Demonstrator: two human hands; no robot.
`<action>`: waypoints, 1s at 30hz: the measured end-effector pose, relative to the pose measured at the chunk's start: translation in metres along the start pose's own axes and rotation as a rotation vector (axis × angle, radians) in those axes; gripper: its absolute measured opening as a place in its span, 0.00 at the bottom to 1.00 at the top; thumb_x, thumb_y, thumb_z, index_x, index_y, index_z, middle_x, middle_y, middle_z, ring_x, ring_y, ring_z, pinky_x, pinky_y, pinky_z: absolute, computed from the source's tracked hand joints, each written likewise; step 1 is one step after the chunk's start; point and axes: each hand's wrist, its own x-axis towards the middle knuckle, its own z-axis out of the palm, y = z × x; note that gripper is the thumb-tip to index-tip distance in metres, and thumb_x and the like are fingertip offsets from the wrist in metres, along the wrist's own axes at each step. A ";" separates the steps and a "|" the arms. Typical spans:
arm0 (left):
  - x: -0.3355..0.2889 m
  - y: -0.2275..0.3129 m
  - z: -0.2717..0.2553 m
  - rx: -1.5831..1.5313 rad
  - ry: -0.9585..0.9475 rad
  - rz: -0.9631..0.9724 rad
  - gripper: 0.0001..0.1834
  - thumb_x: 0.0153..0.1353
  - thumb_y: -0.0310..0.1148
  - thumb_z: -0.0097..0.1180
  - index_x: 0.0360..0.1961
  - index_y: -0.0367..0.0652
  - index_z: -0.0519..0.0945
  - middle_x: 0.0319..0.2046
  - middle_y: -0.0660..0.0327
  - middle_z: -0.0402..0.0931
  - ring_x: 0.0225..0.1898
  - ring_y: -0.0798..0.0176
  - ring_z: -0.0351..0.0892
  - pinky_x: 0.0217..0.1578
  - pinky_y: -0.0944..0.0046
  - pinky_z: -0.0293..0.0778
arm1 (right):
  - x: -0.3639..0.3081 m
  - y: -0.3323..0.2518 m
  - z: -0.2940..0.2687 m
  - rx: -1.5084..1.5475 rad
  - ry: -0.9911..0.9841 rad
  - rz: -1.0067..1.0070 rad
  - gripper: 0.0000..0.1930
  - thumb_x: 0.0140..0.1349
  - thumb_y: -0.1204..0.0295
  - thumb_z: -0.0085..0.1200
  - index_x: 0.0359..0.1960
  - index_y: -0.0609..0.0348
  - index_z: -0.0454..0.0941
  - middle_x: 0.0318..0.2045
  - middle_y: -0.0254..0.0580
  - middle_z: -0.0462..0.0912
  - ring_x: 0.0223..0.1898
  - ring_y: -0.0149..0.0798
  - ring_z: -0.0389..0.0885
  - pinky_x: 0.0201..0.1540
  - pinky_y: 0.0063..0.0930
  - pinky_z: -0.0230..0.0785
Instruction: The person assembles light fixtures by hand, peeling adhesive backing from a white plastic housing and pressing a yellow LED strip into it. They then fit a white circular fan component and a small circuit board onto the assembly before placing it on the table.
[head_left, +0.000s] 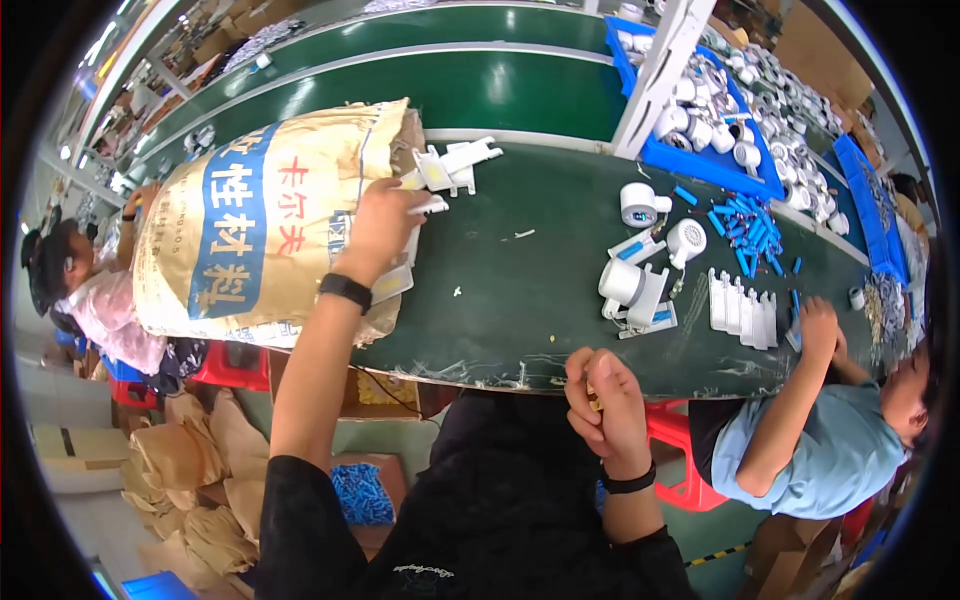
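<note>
A large tan woven sack (310,215) with blue and red print lies on the left of the green work surface, its mouth facing right. At that mouth, my left hand (380,225) has its fingers closed around a white plastic part (432,205). Other white plastic pieces (458,162) are heaped just beyond the fingertips. My right hand (610,405) is curled near the front edge, with a small yellow piece (594,399) partly showing between the fingers. The rest of what it holds is hidden.
White round fan-like housings (625,283), blue cylindrical cells (750,232) and a row of white casings (742,310) lie right. Blue trays (715,170) of white parts stand behind a post (660,80). A co-worker (820,440) sits right; another person (95,290) is left.
</note>
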 end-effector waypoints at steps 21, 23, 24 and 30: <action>-0.087 0.175 -0.016 -2.161 -0.438 -0.823 0.29 0.74 0.41 0.51 0.73 0.52 0.61 0.52 0.53 0.79 0.50 0.61 0.81 0.52 0.58 0.79 | 0.036 0.010 -0.004 -1.498 0.053 -0.843 0.14 0.50 0.78 0.69 0.39 0.49 0.88 0.18 0.32 0.65 0.17 0.33 0.67 0.18 0.29 0.59; -0.088 0.177 -0.013 -2.165 -0.442 -0.812 0.29 0.73 0.41 0.53 0.73 0.51 0.62 0.52 0.54 0.79 0.50 0.62 0.81 0.51 0.60 0.80 | 0.036 0.009 -0.007 -1.495 0.028 -0.856 0.14 0.49 0.78 0.69 0.39 0.49 0.88 0.18 0.32 0.65 0.17 0.33 0.67 0.18 0.29 0.59; -0.089 0.177 -0.012 -2.150 -0.448 -0.814 0.29 0.73 0.41 0.53 0.73 0.51 0.63 0.51 0.54 0.79 0.49 0.62 0.81 0.51 0.60 0.80 | 0.035 0.009 -0.008 -1.491 0.002 -0.871 0.14 0.48 0.79 0.68 0.39 0.49 0.88 0.18 0.32 0.64 0.17 0.33 0.67 0.17 0.29 0.58; -0.090 0.179 -0.012 -2.139 -0.484 -0.808 0.29 0.72 0.40 0.55 0.72 0.51 0.65 0.51 0.55 0.80 0.49 0.63 0.82 0.50 0.61 0.81 | 0.033 0.007 -0.007 -1.480 -0.040 -0.920 0.14 0.46 0.79 0.69 0.36 0.49 0.87 0.18 0.31 0.63 0.16 0.32 0.66 0.16 0.29 0.57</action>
